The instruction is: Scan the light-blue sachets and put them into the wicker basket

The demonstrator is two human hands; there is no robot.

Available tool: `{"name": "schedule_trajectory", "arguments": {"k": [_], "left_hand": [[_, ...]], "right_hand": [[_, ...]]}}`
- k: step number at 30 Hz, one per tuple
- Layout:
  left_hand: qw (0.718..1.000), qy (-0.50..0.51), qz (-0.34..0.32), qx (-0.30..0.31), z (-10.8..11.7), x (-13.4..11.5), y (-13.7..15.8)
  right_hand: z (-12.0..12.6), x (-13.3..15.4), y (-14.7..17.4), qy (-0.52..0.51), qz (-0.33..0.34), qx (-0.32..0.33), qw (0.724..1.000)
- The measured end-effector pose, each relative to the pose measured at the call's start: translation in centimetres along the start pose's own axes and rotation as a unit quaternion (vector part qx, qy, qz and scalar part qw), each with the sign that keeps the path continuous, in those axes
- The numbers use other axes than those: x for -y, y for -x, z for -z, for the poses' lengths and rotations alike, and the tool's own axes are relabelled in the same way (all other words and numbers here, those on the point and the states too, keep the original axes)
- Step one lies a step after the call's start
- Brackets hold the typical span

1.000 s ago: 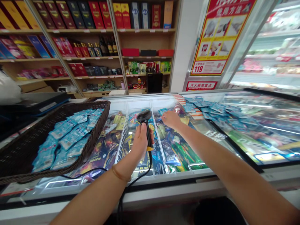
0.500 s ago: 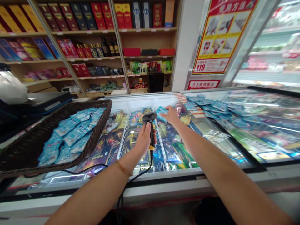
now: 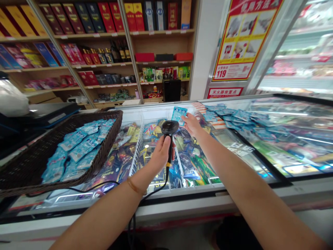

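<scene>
Blue foil sachet (image 3: pixel 179 114) with printed white panels stood upright in the right hand (image 3: pixel 191 124), pinched at its lower edge by closed fingers, just beyond the head of the black corded handheld barcode scanner (image 3: pixel 169 133). The left hand (image 3: pixel 160 155) was wrapped fully round the scanner's grip, head pointing at the sachet. One risk, to my eye — the pinch was thin and low, so the sachet could tip or slip down onto the glass-lidded chest freezer (image 3: pixel 166 194) beneath; the trailing black cable (image 3: pixel 145 201) might also snag on the freezer's front edge. Left of the scanner, a dark woven wicker tray (image 3: pixel 31 163) held a heap of like blue sachets (image 3: pixel 78 149). Right of it, more lay loose on the freezer lid (image 3: pixel 234 116) — while under the glass sat mixed coloured packets between white wire dividers (image 3: pixel 136 146).
</scene>
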State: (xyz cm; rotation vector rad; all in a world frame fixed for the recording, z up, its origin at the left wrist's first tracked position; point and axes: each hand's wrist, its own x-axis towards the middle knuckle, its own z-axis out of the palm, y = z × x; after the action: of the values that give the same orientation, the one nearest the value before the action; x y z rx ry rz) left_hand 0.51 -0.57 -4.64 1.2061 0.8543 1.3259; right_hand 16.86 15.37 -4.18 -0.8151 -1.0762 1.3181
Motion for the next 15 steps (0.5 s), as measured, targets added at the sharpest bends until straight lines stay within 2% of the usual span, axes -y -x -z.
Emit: {"name": "schedule_trajectory", "arguments": {"k": [6,15], "left_hand": [[1.0,-0.005,0.01,0.017,-0.1,-0.1,0.0],[0.998,-0.016,0.02,0.049,-0.3,-0.4,0.3]], "right_hand": [[-0.3,0.2,0.3,0.008,0.016,0.023,1.0],[0.4,-0.9,-0.7,0.039,0.033,0.006,0.999]]}}
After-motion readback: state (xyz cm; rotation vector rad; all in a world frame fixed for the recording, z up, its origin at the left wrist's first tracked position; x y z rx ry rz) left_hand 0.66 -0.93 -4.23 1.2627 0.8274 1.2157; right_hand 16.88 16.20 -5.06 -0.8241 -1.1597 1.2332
